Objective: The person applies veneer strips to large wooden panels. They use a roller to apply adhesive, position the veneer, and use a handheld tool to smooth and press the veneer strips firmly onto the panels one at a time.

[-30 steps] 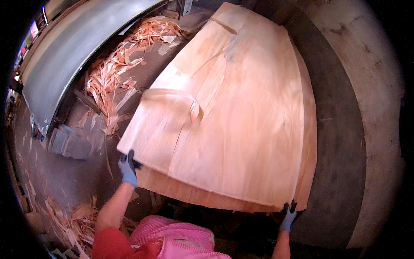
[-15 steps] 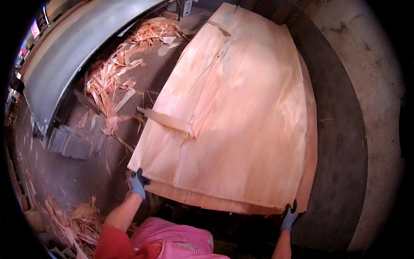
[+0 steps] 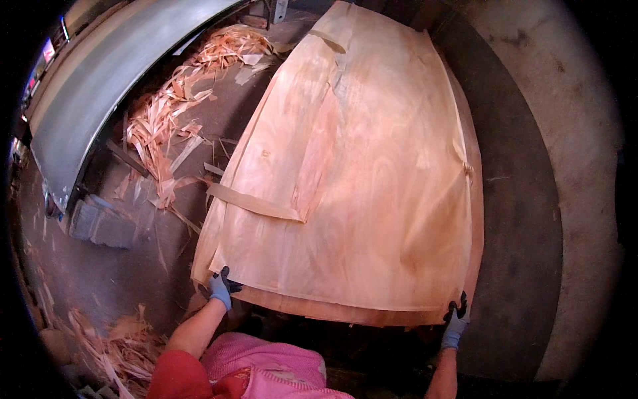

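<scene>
Clock read over the head view, 12 at top. Top wood veneer sheet (image 3: 379,199) fills the centre, running from 12 down toward 6, pale tan and uneven. Its near edge sits inside that of a lower veneer sheet (image 3: 312,310), which shows as a darker band at 6. Puckered fold along the top sheet's margin between 2 and 3; a long split runs from near centre toward 12.

Left hand (image 3: 220,288), gloved blue with dark fingers, between 7 and 8: pinching the top sheet's near-left corner. Right hand (image 3: 456,322), same glove type, between 4 and 5: pinching the near-right corner; exact finger placement underneath hidden. Hands well apart.

Loose veneer strip (image 3: 256,203) lies across the top sheet at 9 from centre; a smaller strip (image 3: 327,41) near 12.

Surroundings: grey panel (image 3: 126,73) at 10; veneer scrap heap (image 3: 156,126) between panel and sheets; grey block (image 3: 109,226) near 9; second scrap heap (image 3: 119,339) at 8; dark floor band (image 3: 518,219) at 3, paler floor (image 3: 588,199) beyond. Pink garment (image 3: 266,362) between 6 and 7, red sleeve (image 3: 176,376) beside it.
</scene>
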The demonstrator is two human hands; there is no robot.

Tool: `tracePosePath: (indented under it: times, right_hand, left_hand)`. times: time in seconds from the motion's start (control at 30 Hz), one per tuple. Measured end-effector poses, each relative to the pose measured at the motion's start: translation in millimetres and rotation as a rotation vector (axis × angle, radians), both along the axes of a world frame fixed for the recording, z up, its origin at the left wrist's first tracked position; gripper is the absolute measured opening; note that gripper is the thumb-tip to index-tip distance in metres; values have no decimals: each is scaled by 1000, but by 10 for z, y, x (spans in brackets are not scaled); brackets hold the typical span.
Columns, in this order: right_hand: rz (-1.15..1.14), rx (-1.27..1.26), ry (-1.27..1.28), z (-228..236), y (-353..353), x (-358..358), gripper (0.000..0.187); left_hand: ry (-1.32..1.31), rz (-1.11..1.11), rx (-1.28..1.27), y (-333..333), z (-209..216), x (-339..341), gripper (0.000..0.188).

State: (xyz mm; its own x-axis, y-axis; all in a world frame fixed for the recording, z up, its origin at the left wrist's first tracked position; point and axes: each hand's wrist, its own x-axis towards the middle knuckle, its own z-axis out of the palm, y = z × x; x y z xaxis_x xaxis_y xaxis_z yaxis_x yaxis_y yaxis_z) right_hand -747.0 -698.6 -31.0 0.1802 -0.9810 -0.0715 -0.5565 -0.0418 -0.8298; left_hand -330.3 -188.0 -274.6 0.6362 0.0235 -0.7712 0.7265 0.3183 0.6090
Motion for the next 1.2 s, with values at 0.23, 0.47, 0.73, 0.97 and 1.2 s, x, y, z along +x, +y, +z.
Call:
tracePosePath:
  times: [0.23,0.47,0.73,0.97,1.2]
  right_hand:
    - [73,-214,-3,444,335,102,46]
    - [-45,-180,177,185,597,-45,45]
    - [-99,-112,118,-150,473,-40,45]
    - [-163,-206,365,-397,270,-72,44]
    - [-119,-173,375,-414,401,27,43]
  left_hand:
    - [-107,144,-15,-18,-231,22,21]
    - [-43,67,71,154,-52,213,20]
    - [-63,106,29,141,-6,202,17]
    - [-95,82,95,51,38,278,15]
    - [-147,127,168,235,54,225,19]
